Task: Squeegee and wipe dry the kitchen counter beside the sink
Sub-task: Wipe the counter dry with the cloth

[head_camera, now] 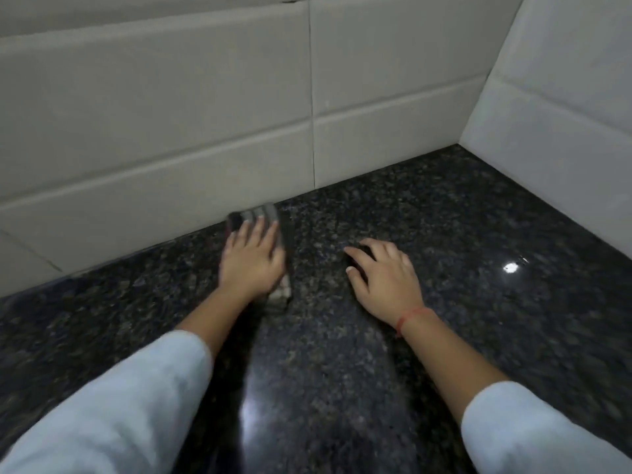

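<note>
A dark speckled granite counter (pixel 342 336) fills the lower part of the view and meets the tiled wall. My left hand (pixel 251 263) lies flat, fingers straight, pressing a folded grey striped cloth (pixel 273 217) onto the counter close to the wall. The cloth shows beyond my fingertips and at my wrist; the rest is hidden under the hand. My right hand (pixel 384 277) rests on the bare counter to the right of the cloth, fingers spread and loosely bent, holding nothing. A red thread circles that wrist.
A beige tiled back wall (pixel 171 114) runs along the counter's far edge. A white tiled side wall (pixel 564 97) closes the counter at the right, forming a corner. A bright light reflection (pixel 510 267) sits on the counter right of my right hand.
</note>
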